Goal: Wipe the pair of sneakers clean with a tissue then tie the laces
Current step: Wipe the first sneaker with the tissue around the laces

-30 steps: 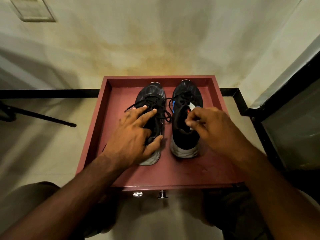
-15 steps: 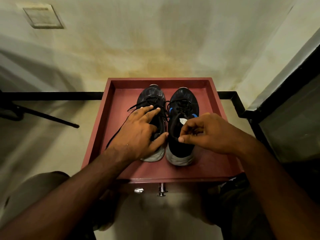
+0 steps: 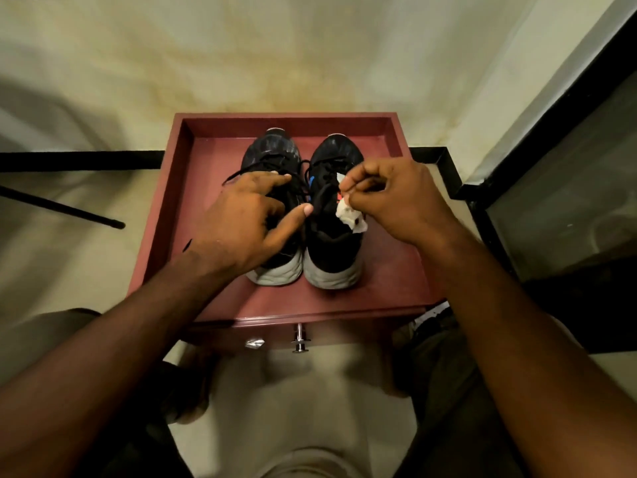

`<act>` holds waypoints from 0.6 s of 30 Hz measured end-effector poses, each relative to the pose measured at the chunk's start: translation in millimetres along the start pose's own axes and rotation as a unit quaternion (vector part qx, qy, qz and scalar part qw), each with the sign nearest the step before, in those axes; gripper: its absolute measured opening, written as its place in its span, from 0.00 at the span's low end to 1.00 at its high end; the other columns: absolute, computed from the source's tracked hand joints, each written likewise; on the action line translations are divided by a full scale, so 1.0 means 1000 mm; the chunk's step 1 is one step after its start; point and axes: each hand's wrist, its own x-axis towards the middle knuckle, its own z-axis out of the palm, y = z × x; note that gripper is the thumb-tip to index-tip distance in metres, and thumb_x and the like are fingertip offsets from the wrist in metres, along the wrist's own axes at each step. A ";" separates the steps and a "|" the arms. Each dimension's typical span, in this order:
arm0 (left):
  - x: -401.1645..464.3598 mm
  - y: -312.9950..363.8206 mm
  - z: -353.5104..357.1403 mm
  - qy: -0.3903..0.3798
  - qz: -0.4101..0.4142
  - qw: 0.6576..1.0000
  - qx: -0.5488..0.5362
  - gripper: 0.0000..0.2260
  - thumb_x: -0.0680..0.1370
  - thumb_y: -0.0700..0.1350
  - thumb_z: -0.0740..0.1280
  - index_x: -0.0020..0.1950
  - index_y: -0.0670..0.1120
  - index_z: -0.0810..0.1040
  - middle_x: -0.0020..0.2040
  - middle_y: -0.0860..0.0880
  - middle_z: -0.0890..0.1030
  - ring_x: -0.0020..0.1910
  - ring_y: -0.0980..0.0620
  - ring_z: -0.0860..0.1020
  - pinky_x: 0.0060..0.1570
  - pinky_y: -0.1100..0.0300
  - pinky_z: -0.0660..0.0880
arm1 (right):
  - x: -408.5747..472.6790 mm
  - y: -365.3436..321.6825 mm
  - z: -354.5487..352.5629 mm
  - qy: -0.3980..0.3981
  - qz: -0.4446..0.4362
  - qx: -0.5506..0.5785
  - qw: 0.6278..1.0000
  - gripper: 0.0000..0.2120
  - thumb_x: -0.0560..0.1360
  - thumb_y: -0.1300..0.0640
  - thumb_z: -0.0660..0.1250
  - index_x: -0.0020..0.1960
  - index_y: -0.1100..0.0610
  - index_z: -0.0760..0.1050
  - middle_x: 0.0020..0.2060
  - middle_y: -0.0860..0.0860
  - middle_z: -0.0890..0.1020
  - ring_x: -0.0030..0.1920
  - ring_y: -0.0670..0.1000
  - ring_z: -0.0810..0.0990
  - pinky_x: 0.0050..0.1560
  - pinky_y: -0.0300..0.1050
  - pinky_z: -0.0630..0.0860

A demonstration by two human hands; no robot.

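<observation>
Two black sneakers sit side by side in a red tray [image 3: 406,270], toes pointing away from the person, heels near the front edge. Both have pale soles and loose, untied laces [image 3: 303,167] that trail across the gap between them.

The left hand [image 3: 241,222] rests on the left sneaker [image 3: 272,150], its fingers spread and mostly straight over the lacing, the thumb reaching toward the other shoe. It presses rather than grips, most likely to keep the shoe from sliding on the tray while the other hand works.

The right hand [image 3: 389,198] is held just above the right sneaker [image 3: 337,236], at its outer side near the collar. Its fingers are curled and pinch a small crumpled tissue [image 3: 350,215], which hangs below the fingertips over the shoe's opening; whether it touches the shoe I cannot tell. The tissue carries a few dark spots, which may be picked-up dirt. Pinching it into a wad gives a firm tip for working around the tongue and eyelets.

Judging from the untied laces and the tissue in hand, the wiping stage is under way and the tying has not begun. Loose laces could snag the tissue or tear it.
</observation>
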 end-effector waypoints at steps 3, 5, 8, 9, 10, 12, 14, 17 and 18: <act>-0.001 0.002 0.001 0.019 0.001 1.000 -0.010 0.24 0.82 0.61 0.62 0.40 0.44 0.85 0.67 0.44 0.82 0.68 0.47 0.77 0.66 0.55 0.71 | -0.002 0.007 -0.001 0.061 0.037 0.110 0.991 0.10 0.72 0.61 0.76 0.52 0.52 0.86 0.44 0.45 0.88 0.46 0.44 0.87 0.54 0.42 0.84; 0.001 0.007 -0.001 0.036 -0.002 0.999 -0.024 0.19 0.81 0.60 0.64 0.49 0.46 0.84 0.68 0.45 0.81 0.71 0.49 0.75 0.69 0.55 0.69 | 0.000 0.016 -0.005 0.101 0.083 0.159 0.979 0.13 0.71 0.57 0.78 0.54 0.51 0.85 0.46 0.45 0.88 0.49 0.44 0.87 0.56 0.47 0.85; 0.003 0.014 -0.002 0.027 0.044 0.999 -0.005 0.19 0.81 0.60 0.65 0.60 0.47 0.83 0.70 0.45 0.79 0.72 0.48 0.74 0.72 0.52 0.67 | 0.007 0.025 -0.009 0.126 0.140 0.228 0.955 0.04 0.71 0.58 0.78 0.46 0.53 0.87 0.44 0.49 0.89 0.49 0.49 0.88 0.59 0.53 0.84; 0.004 0.017 0.000 0.006 0.073 0.997 0.025 0.21 0.81 0.61 0.64 0.60 0.47 0.84 0.70 0.45 0.79 0.72 0.46 0.75 0.72 0.48 0.68 | 0.011 0.026 -0.009 0.124 0.140 0.251 0.950 0.02 0.72 0.59 0.78 0.44 0.53 0.87 0.44 0.50 0.89 0.50 0.50 0.88 0.60 0.55 0.84; 0.003 0.020 0.002 -0.022 0.094 0.994 0.052 0.22 0.82 0.63 0.62 0.59 0.48 0.85 0.69 0.46 0.80 0.71 0.46 0.76 0.72 0.47 0.67 | 0.013 0.026 -0.009 0.123 0.138 0.270 0.945 0.02 0.73 0.60 0.77 0.43 0.53 0.87 0.44 0.51 0.89 0.50 0.51 0.88 0.61 0.55 0.83; -0.001 0.028 0.005 -0.057 0.101 0.990 0.074 0.24 0.82 0.64 0.59 0.54 0.49 0.87 0.68 0.46 0.81 0.65 0.46 0.80 0.69 0.49 0.70 | 0.018 0.026 -0.006 0.125 0.143 0.299 0.935 0.04 0.75 0.61 0.76 0.43 0.54 0.86 0.43 0.52 0.89 0.48 0.52 0.88 0.57 0.52 0.85; -0.001 0.030 0.005 -0.052 0.101 0.992 0.058 0.24 0.83 0.63 0.58 0.50 0.48 0.87 0.62 0.47 0.85 0.56 0.47 0.83 0.61 0.53 0.73 | 0.022 0.025 -0.001 0.124 0.159 0.321 0.926 0.04 0.77 0.62 0.74 0.45 0.56 0.84 0.41 0.53 0.89 0.42 0.50 0.88 0.48 0.47 0.85; 0.003 0.027 0.004 -0.064 0.108 0.991 0.035 0.26 0.84 0.64 0.56 0.44 0.48 0.84 0.45 0.53 0.84 0.47 0.50 0.81 0.51 0.54 0.74 | 0.023 0.028 0.007 0.133 0.155 0.305 0.930 0.06 0.78 0.64 0.72 0.46 0.54 0.84 0.43 0.54 0.89 0.42 0.50 0.89 0.48 0.47 0.86; 0.003 0.026 0.004 -0.066 0.107 0.991 0.037 0.26 0.84 0.64 0.55 0.42 0.49 0.83 0.41 0.54 0.82 0.44 0.52 0.79 0.48 0.56 0.73 | 0.024 0.031 0.008 0.143 0.144 0.284 0.937 0.08 0.78 0.64 0.72 0.46 0.53 0.84 0.43 0.53 0.89 0.45 0.50 0.89 0.50 0.48 0.86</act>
